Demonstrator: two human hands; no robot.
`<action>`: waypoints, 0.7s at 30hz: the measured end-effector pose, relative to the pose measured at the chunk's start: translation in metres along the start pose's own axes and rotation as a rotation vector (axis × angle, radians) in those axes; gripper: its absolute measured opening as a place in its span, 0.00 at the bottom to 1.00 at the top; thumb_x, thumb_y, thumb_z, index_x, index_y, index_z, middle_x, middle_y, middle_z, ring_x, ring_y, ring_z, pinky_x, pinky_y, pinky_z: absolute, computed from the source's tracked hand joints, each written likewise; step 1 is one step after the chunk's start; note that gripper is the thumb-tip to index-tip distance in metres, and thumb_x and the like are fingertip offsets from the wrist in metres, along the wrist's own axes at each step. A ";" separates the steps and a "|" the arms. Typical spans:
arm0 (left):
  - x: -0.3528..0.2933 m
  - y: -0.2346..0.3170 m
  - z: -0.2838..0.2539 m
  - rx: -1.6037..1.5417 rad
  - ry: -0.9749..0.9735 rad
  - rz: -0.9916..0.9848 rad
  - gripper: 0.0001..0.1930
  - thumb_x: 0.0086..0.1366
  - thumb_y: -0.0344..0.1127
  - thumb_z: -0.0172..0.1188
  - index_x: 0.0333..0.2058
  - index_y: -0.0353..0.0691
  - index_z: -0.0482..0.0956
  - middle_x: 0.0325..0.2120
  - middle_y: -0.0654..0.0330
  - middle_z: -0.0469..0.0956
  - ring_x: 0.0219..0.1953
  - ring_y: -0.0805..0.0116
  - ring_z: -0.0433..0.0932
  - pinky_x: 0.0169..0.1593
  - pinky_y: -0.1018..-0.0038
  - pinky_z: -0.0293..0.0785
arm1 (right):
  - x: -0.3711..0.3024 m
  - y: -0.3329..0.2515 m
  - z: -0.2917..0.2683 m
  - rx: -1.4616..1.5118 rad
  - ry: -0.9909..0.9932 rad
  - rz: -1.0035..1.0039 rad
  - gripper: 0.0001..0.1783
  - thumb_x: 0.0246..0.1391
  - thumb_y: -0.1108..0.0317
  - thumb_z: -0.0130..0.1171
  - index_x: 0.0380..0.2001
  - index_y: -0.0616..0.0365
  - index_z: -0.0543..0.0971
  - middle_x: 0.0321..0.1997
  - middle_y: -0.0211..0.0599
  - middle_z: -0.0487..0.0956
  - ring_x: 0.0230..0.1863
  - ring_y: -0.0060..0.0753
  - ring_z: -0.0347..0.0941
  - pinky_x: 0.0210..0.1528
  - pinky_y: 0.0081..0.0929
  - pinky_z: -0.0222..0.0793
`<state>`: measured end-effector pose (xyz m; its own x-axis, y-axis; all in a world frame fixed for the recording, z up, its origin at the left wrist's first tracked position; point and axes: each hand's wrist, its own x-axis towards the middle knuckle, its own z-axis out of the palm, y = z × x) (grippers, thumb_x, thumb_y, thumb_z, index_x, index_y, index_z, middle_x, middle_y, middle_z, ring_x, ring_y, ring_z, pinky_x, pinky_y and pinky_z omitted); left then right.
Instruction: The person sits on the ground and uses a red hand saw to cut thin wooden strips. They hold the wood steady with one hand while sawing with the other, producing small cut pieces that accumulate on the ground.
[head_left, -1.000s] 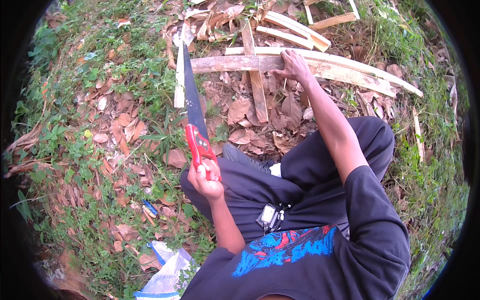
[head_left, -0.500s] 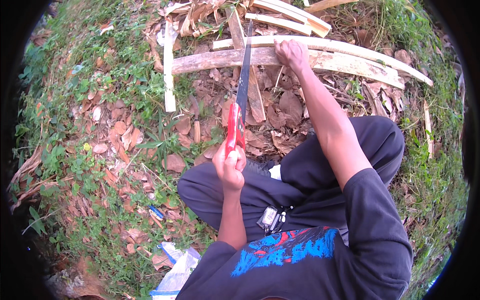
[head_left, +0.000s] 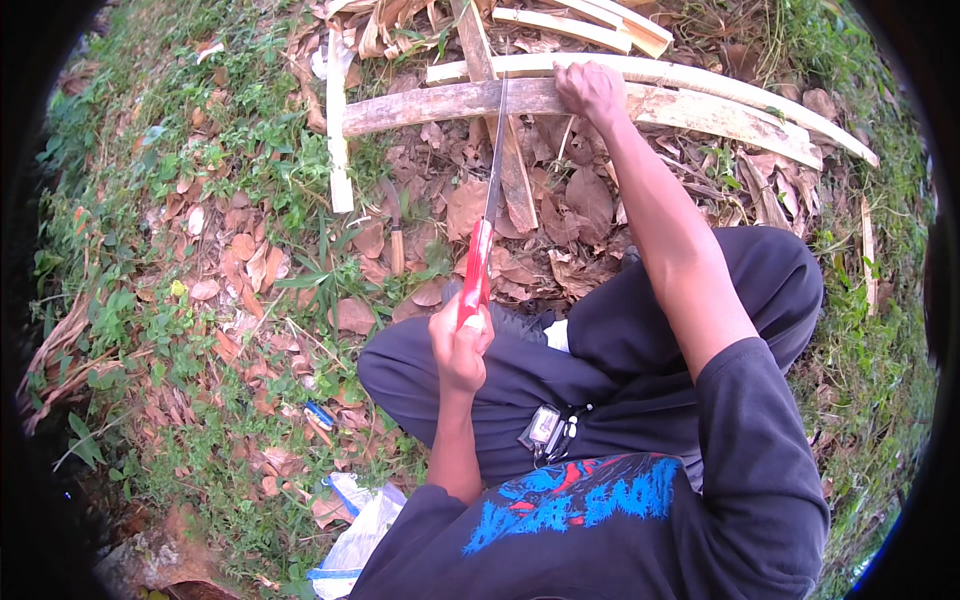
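Observation:
My left hand is closed around the red handle of a hand saw, whose dark narrow blade points away from me. The blade's far end crosses a weathered wooden plank; whether its teeth are in the wood I cannot tell. My right hand grips this plank just right of the blade, knuckles up. Under the plank runs a narrow board, pointing toward me. A long pale curved strip of wood lies along the plank's far side.
A pale slat lies at the plank's left end. Nearer is a knife with a wooden handle among dry leaves. More cut strips lie at the far side. A blue object and a clear plastic bag rest to my left.
My left hand has pulled the saw back slightly toward me, and the blade now shows more edge-on. The right hand stays on the plank; the whole view has shifted a little.

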<state>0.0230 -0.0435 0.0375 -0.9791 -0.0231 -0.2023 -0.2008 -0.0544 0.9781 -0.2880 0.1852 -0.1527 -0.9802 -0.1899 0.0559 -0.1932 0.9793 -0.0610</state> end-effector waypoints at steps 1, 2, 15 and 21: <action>-0.002 -0.002 -0.002 -0.032 0.017 -0.020 0.10 0.58 0.33 0.44 0.25 0.31 0.67 0.11 0.67 0.61 0.13 0.82 0.56 0.17 0.80 0.49 | -0.002 -0.006 -0.011 0.002 -0.058 0.022 0.18 0.64 0.61 0.37 0.45 0.49 0.77 0.30 0.39 0.82 0.26 0.38 0.79 0.31 0.34 0.77; 0.001 -0.002 0.000 -0.002 0.038 -0.018 0.10 0.59 0.33 0.44 0.25 0.31 0.66 0.11 0.67 0.61 0.13 0.81 0.56 0.17 0.80 0.50 | -0.005 -0.011 -0.022 0.039 -0.118 0.058 0.18 0.64 0.60 0.37 0.44 0.49 0.77 0.30 0.39 0.82 0.26 0.38 0.79 0.30 0.34 0.77; 0.046 -0.023 0.021 0.135 0.194 0.104 0.13 0.63 0.34 0.42 0.30 0.31 0.72 0.13 0.68 0.61 0.14 0.81 0.58 0.18 0.79 0.51 | -0.007 -0.018 -0.040 0.143 -0.115 0.077 0.22 0.66 0.58 0.35 0.36 0.58 0.78 0.26 0.42 0.81 0.25 0.39 0.78 0.28 0.34 0.76; -0.002 -0.003 0.015 0.000 0.145 -0.067 0.18 0.65 0.37 0.44 0.38 0.24 0.74 0.12 0.71 0.61 0.13 0.83 0.58 0.19 0.83 0.51 | -0.002 0.004 -0.010 0.108 0.035 0.059 0.23 0.62 0.54 0.38 0.27 0.52 0.81 0.26 0.41 0.82 0.27 0.38 0.80 0.32 0.34 0.76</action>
<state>0.0253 -0.0280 0.0356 -0.9485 -0.1634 -0.2715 -0.2651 -0.0605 0.9623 -0.2860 0.1901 -0.1433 -0.9883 -0.1275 0.0835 -0.1403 0.9750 -0.1724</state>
